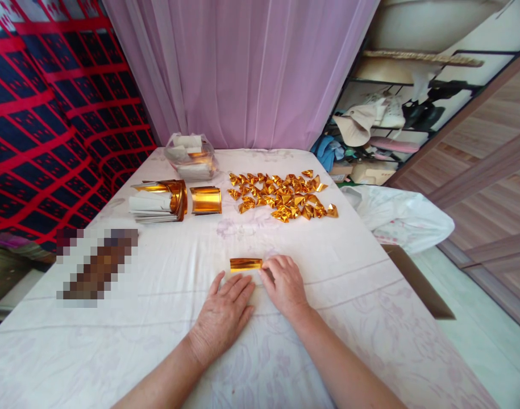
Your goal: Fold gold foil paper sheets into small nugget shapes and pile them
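A small strip of gold foil paper (245,264) lies on the white cloth (157,295) in front of me. My right hand (285,284) presses on its right end with bent fingers. My left hand (223,309) lies flat on the cloth just below the strip, fingers spread, tips close to its lower edge. Farther back sits a heap of several folded gold pieces (281,196). To the left are a curled gold sheet (206,200) and a stack of gold and white sheets (157,201).
A clear plastic bag of papers (190,156) stands at the back of the surface before a pink curtain (242,68). A white bag (400,216) lies off the right edge. A red and navy blanket (42,125) hangs at left. A cluttered shelf (383,125) is at right.
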`<state>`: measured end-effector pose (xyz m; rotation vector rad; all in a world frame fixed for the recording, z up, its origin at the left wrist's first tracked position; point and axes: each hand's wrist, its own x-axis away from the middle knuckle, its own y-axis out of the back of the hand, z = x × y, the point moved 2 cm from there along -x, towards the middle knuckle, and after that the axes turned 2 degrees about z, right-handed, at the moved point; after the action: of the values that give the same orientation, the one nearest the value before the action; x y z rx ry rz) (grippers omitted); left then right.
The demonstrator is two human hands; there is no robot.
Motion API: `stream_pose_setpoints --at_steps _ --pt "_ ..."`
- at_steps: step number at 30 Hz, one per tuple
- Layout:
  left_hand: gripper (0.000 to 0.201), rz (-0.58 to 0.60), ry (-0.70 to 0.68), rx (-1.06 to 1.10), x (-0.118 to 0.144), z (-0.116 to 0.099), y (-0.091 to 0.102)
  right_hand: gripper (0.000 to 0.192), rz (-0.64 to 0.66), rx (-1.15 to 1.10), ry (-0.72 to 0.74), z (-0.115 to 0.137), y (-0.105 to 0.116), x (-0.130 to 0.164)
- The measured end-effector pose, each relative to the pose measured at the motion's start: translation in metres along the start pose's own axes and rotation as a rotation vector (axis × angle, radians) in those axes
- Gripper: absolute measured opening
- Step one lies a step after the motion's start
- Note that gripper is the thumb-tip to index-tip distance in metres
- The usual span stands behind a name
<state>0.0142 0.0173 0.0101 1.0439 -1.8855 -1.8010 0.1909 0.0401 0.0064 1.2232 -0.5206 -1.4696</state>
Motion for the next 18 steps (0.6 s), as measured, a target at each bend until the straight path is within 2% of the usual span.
stream_pose_setpoints --at_steps 7,18 --pt "0.036 -0.009 0.005 -0.009 0.0003 -0.0003 -0.0015 0.012 0.003 -0.001 0.011 0.0 0.0013 -0.0009" --pt "0.038 0.007 0.018 -0.005 -0.0003 -0.001 -0.0012 0.005 -0.004 -0.012 0.006 0.0021 0.002 0.0007"
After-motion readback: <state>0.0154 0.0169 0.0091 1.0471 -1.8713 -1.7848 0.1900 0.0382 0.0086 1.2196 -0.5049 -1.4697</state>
